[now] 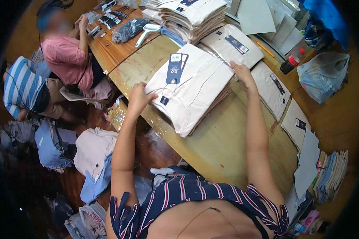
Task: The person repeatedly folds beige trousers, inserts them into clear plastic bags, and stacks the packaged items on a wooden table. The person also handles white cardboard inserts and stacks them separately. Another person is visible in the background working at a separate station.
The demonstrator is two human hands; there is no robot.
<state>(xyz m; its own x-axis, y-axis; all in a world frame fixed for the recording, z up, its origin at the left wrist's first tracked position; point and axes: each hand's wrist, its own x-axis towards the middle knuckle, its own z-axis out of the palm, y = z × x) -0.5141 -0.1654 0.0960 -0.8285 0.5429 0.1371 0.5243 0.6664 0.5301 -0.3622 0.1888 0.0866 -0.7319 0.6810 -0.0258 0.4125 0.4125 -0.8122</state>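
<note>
Cream garment stack point(201, 85) sits on the wooden surface point(223, 161), right between my two hands, tilted a bit. My left hand point(140, 98) is on the stack's left edge, thumb over the top, fingers curled at the side: gripping it. My right hand point(243, 75) is at the stack's right corner, touching; can't tell how far the fingers close, undersides hidden. Navy hang tag point(174, 71) lies on top of the stack, nearer the left hand. Taller garment pile point(199, 20) is behind the stack; white-handled roller point(147, 32) behind it to the left. Tagged flat garment point(237, 46) lies just behind the stack's right corner, another bagged garment point(270, 89) right of the stack.
</note>
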